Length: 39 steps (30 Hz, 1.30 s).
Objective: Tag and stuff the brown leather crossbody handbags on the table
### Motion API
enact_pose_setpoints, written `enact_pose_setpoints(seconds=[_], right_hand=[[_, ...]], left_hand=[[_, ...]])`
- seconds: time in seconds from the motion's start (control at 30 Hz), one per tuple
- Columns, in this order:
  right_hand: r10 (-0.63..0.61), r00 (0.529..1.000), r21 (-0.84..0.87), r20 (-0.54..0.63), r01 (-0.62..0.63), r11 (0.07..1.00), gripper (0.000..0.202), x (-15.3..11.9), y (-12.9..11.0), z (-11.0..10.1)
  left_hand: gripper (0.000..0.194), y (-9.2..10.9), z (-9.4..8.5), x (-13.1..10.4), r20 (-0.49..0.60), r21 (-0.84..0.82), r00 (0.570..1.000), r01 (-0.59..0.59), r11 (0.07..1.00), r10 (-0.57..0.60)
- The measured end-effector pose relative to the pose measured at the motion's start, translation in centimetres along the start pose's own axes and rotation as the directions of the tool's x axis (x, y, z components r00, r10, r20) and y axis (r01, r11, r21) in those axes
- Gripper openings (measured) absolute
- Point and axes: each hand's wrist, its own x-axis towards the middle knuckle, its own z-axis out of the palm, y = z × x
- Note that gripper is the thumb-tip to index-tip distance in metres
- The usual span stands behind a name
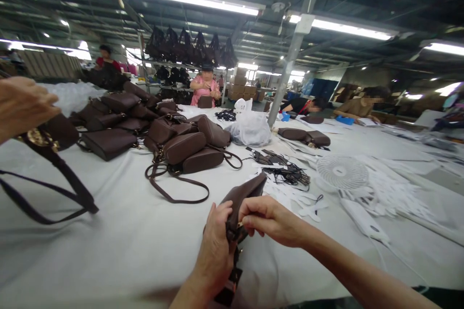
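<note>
A dark brown leather handbag [246, 193] is held tilted over the table near me. My left hand [216, 246] is closed around its left side, with the thumb and fingers pressed on the leather. At the bag's edge, my right hand [266, 219] pinches a small gold-coloured fitting that looks like a zip pull; the fingers partly cover it. Below my left hand hang dark straps and tags, partly hidden. Just beyond lies a pile of similar brown handbags [184, 147], with a loop of strap trailing on the white tabletop [145, 251].
At the left edge another person's hand [25, 101] holds a bag with a dangling strap [68, 188]. To the right lie black tags [282, 169], white paper pieces and a white fan [342, 174] with its cable. A plastic bag [250, 128] stands by a metal post [290, 67]. Co-workers sit beyond.
</note>
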Motion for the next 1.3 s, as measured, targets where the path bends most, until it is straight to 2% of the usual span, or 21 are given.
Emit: enact_pose_setpoints(seconds=[0.07, 0.13, 0.23, 0.3, 0.37, 0.43, 0.53, 0.67, 0.73, 0.8, 0.9, 0.97, 1.1, 1.3], right_hand=[[-0.032, 0.999, -0.075, -0.020, 0.031, 0.997, 0.013, 0.0, -0.7, 0.1], [-0.021, 0.998, -0.086, -0.061, 0.016, 0.996, 0.013, 0.1, -1.0, 0.3], [0.058, 0.994, 0.079, -0.097, -0.051, 0.996, 0.010, 0.4, -0.2, 1.3], [0.136, 0.988, 0.226, -0.075, -0.116, 0.967, 0.017, 0.5, 0.8, 2.3], [0.203, 0.979, 0.324, -0.035, -0.181, 0.929, 0.026, 0.4, 1.7, 3.1], [0.221, 0.975, 0.350, -0.018, -0.201, 0.915, 0.031, 0.3, 2.3, 3.8], [0.169, 0.983, 0.305, -0.065, -0.142, 0.942, 0.029, 0.3, 2.2, 5.0], [0.016, 0.992, 0.110, -0.122, -0.003, 0.994, 0.016, 1.0, 1.1, 6.4], [-0.009, 0.995, 0.043, -0.101, 0.014, 0.999, 0.015, 1.3, 0.5, 6.4], [0.030, 0.994, 0.031, -0.101, -0.027, 0.999, 0.016, 1.4, 0.3, 5.8], [0.115, 0.987, 0.091, -0.115, -0.104, 0.990, 0.019, 1.3, 0.5, 4.7], [0.137, 0.984, 0.136, -0.113, -0.122, 0.983, 0.021, 1.2, 0.7, 4.4], [0.114, 0.982, 0.136, -0.152, -0.094, 0.986, 0.021, 1.0, 1.0, 4.8], [0.051, 0.977, 0.046, -0.209, -0.043, 0.998, 0.021, 0.6, 0.6, 5.2]], left_hand=[[0.053, -0.1, -1.5, 0.6, 0.074, 0.048, 0.995, -0.072, 0.996, 0.069], [0.052, -0.2, -2.4, 1.1, 0.141, 0.040, 0.987, -0.082, 0.996, 0.075], [0.043, -0.6, -2.5, 0.9, 0.066, -0.050, 0.998, 0.010, 0.999, -0.007], [0.037, -0.9, -2.1, 0.5, -0.004, -0.122, 0.997, 0.080, 0.989, -0.081], [0.034, -1.1, -1.8, 0.1, 0.001, -0.160, 0.993, 0.119, 0.980, -0.120], [0.033, -1.1, -1.9, 0.0, 0.045, -0.174, 0.993, 0.117, 0.978, -0.110], [0.028, -1.2, -2.3, 0.1, 0.044, -0.195, 0.994, 0.105, 0.975, -0.099], [0.025, -1.0, -2.8, 0.3, 0.007, -0.291, 0.991, 0.130, 0.948, -0.134], [0.025, -0.7, -3.3, 0.6, 0.071, -0.313, 0.979, 0.203, 0.928, -0.190], [0.034, -0.5, -4.2, 1.0, 0.190, -0.326, 0.955, 0.281, 0.903, -0.229], [0.059, -0.8, -5.7, 1.6, 0.395, -0.461, 0.908, 0.328, 0.824, -0.141], [0.062, -1.4, -6.4, 1.9, 0.465, -0.542, 0.882, 0.350, 0.764, -0.074], [0.057, -2.1, -6.7, 2.0, 0.481, -0.531, 0.870, 0.388, 0.754, -0.109], [0.051, -1.6, -6.6, 2.0, 0.476, -0.533, 0.875, 0.366, 0.763, -0.087]])
